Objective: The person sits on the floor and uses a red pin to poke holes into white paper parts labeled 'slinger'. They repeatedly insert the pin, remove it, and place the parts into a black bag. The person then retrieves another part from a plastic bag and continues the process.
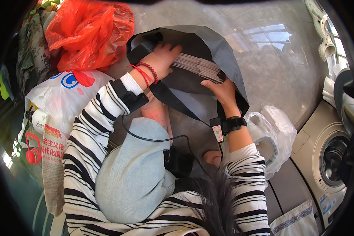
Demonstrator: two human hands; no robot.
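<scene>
A large dark grey bag (221, 49) stands open on the floor in front of me. Inside its mouth lies a row of thin pale sheets (196, 66), packed edge to edge. My left hand (160, 61) grips the left end of this stack, fingers curled. At the opposite end my right hand (223, 92) clasps it, thumb on the near side and the other fingers hidden by the bag wall. A black strap (173, 101) hangs along the bag's near rim. What lies under the sheets is hidden.
A red plastic bag (92, 35) and a full white plastic bag (51, 92) sit at the left, beside a folded newspaper (53, 173). Another white plastic bag (277, 133) is near my right forearm. A washing machine (322, 157) stands far right. A black cable (157, 138) crosses my lap.
</scene>
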